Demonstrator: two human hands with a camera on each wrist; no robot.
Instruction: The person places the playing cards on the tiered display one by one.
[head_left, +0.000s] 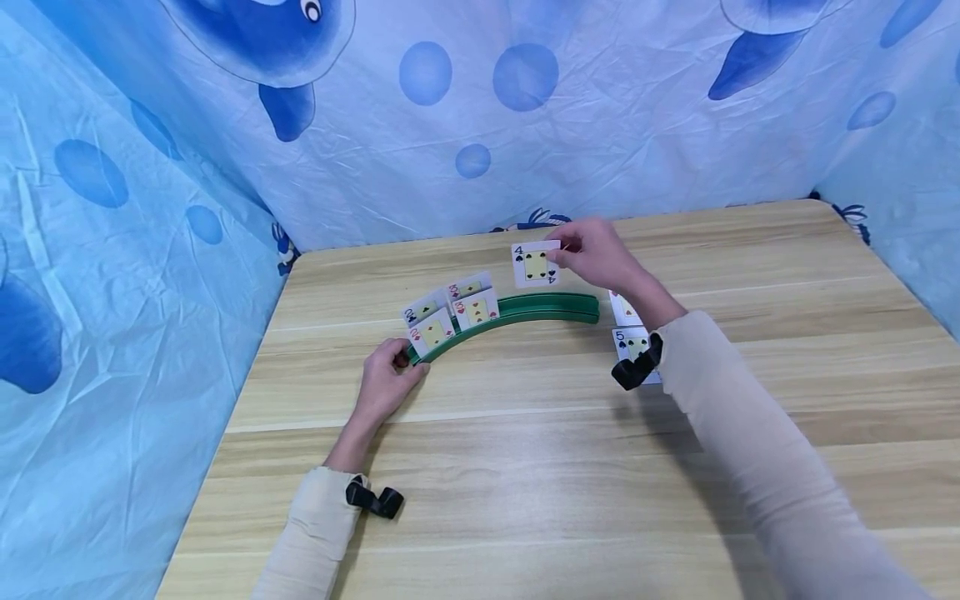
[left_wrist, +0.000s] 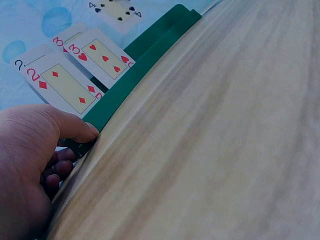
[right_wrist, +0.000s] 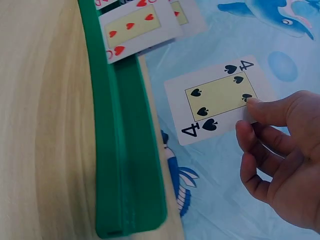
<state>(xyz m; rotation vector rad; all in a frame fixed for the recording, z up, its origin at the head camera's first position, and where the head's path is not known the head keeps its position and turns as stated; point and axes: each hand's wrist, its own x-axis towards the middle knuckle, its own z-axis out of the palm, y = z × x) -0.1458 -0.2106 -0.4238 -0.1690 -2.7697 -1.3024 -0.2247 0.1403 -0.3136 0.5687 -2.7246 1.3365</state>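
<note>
A curved green card holder [head_left: 551, 307] lies on the table, its left end gripped between the thumb and fingers of my left hand [head_left: 384, 385]. Upright in its left part stand a two of diamonds [left_wrist: 62, 85] and a three of hearts [left_wrist: 102, 59] in front. Behind them are a black two [head_left: 422, 310] and a red three [head_left: 468, 287]. My right hand [head_left: 600, 254] pinches a four of spades [right_wrist: 212, 100] by its edge, above and behind the holder's bare right part, apart from it. The right wrist view shows the card's face fully.
Right of the holder, a five of spades [head_left: 626, 342] and a red-marked card [head_left: 622, 310] lie on the table, partly hidden by my right arm. The wooden table [head_left: 510, 467] ends at the back against a blue patterned curtain [head_left: 480, 117].
</note>
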